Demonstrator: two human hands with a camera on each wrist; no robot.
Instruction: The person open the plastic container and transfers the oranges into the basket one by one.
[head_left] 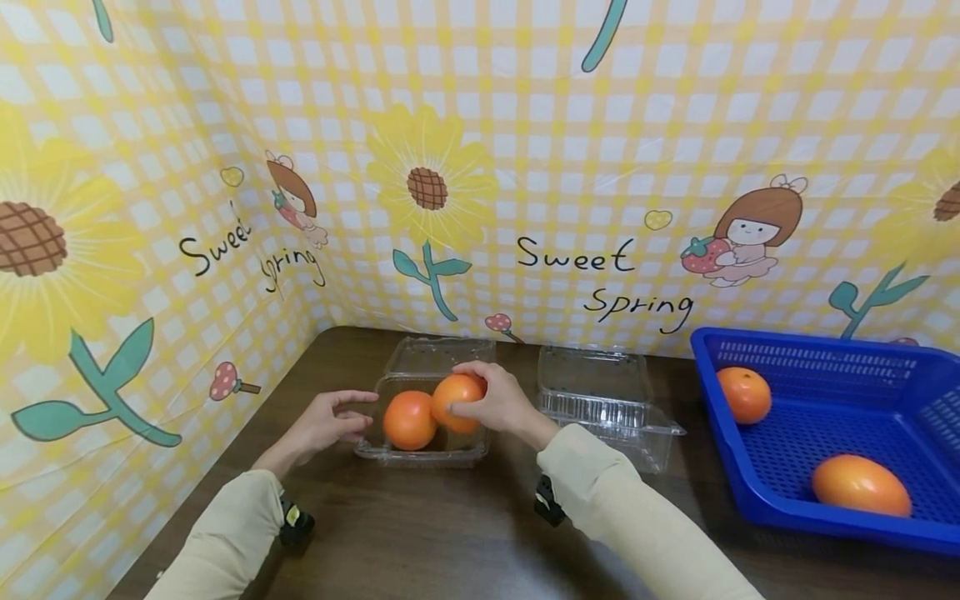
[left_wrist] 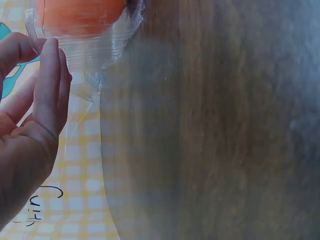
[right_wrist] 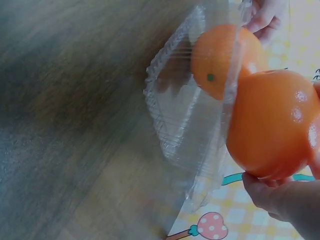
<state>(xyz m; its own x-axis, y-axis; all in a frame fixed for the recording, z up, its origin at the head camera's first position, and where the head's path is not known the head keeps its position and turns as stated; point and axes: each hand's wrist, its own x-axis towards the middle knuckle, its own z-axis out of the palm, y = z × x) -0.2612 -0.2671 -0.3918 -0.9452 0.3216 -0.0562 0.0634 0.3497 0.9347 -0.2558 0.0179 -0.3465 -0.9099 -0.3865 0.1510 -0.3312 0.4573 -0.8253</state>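
Note:
A clear plastic clamshell box (head_left: pixel 420 457) stands on the table with its lid folded back toward the wall. One orange (head_left: pixel 408 421) sits in its left half. My right hand (head_left: pixel 495 398) grips a second orange (head_left: pixel 458 403) between thumb and fingers, over the box's right half and against the first orange. In the right wrist view this held orange (right_wrist: pixel 274 125) is partly above the box rim. At the box's left side is my left hand (head_left: pixel 330 427), fingers mostly straight; in the left wrist view its fingertips (left_wrist: pixel 51 50) appear at the box edge.
A second clear clamshell box (head_left: pixel 600 400) stands to the right of the first. Further right, a blue plastic basket (head_left: pixel 738 479) holds an orange (head_left: pixel 744 395) at its left wall and another orange (head_left: pixel 861 485) near its front. A checked yellow cloth (head_left: pixel 562 167) covers the walls behind.

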